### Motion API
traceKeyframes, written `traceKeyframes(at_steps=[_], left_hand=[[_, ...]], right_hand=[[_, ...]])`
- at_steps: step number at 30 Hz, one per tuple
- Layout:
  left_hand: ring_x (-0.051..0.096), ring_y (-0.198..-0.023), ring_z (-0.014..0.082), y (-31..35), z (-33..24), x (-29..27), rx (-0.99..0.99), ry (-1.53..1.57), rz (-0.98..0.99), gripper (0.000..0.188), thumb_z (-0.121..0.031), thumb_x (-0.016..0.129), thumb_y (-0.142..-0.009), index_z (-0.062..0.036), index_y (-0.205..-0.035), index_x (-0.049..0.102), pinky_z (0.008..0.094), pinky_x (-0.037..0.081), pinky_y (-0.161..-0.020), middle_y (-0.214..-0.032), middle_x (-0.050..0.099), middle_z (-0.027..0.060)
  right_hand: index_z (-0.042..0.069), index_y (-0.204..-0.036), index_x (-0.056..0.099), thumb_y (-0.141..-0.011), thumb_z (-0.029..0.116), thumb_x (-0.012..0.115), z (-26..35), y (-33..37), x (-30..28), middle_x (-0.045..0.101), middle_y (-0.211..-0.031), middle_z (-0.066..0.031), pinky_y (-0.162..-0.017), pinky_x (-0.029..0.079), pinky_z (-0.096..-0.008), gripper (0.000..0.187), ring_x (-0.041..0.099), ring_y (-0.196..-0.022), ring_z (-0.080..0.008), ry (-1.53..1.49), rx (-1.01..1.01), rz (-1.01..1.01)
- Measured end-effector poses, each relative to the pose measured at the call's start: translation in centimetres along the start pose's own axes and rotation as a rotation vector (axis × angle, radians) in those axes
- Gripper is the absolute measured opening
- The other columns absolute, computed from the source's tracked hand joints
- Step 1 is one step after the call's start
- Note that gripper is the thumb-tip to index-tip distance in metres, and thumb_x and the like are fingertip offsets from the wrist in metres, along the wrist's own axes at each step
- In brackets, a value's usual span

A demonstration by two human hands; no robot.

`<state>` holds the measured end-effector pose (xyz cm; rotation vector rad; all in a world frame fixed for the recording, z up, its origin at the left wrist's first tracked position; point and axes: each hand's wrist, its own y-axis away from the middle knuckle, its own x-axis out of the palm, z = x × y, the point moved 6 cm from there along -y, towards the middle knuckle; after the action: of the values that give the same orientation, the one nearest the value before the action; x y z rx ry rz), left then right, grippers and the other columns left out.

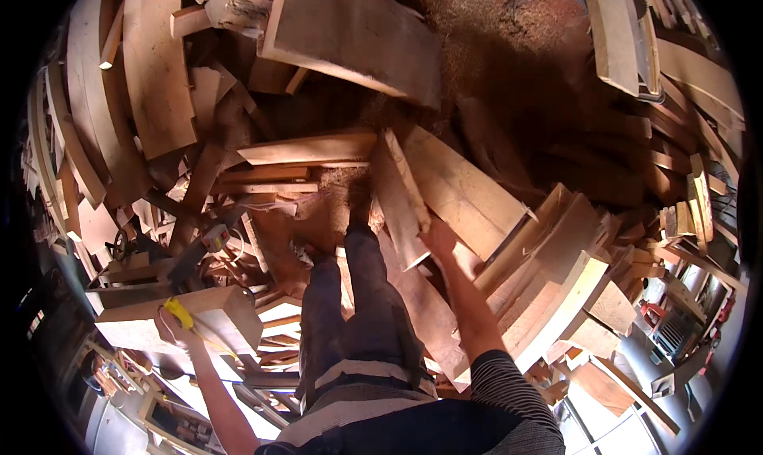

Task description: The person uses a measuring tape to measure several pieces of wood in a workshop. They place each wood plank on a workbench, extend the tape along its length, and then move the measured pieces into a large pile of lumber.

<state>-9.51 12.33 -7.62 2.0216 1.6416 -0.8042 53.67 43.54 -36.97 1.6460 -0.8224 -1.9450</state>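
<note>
My left hand is closed round a yellow tape measure, beside a thick pale wooden block at the lower left. A thin yellow strip, seemingly the tape's blade, trails from it toward the block's near side. Near the middle, my right hand grips the edge of a short wooden board that stands tilted in front of my legs. Its fingers are partly hidden behind the board. Just right of that hand, a wider pale board leans at a slant.
Long planks lean along the left side. A large wide board lies ahead, near sawdust on the floor. Stacked boards crowd my right. A grey and red box with cables sits at the left.
</note>
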Motion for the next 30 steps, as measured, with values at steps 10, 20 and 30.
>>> traceKeyframes(at_steps=[10, 20, 30], left_hand=[[0.064, -0.098, 0.0264, -0.3, -1.1, 0.7, 0.014, 0.047, 0.072, 0.052, -0.039, 0.063, -0.105, 0.0082, -0.125, 0.064, 0.0376, 0.053, -0.088, -0.112, 0.068, 0.0186], [0.068, -0.091, 0.045, -0.5, -3.3, 2.2, 0.384, -0.157, 0.055, 0.053, -0.049, 0.062, -0.103, 0.0021, -0.113, 0.072, 0.052, 0.053, -0.08, -0.103, 0.073, 0.025], [0.071, -0.087, 0.0393, -0.6, -4.0, 1.8, 0.524, -0.258, -0.026, 0.055, -0.058, 0.057, -0.102, -0.0063, -0.106, 0.076, 0.0511, 0.055, -0.075, -0.098, 0.076, 0.0148]], right_hand=[[0.001, -0.094, 0.073, -0.078, 0.033, 0.071, 8.1, 6.2, -2.8, 0.074, -0.095, -0.0277, -0.084, 0.058, -0.0544, 0.036, 0.073, -0.095, -0.0448, -0.086, -0.026, -0.173], [0.001, -0.099, 0.078, -0.084, 0.045, 0.074, -1.5, 28.0, -26.0, 0.071, -0.082, -0.0099, -0.065, 0.048, -0.0356, 0.046, 0.067, -0.076, -0.0174, -0.61, 0.008, -0.298], [-0.005, -0.12, 0.074, -0.088, 0.016, 0.075, -28.3, 57.2, -29.8, 0.076, -0.106, -0.0091, -0.086, 0.054, -0.032, 0.038, 0.07, -0.094, -0.0194, -1.197, 0.163, -1.054]])
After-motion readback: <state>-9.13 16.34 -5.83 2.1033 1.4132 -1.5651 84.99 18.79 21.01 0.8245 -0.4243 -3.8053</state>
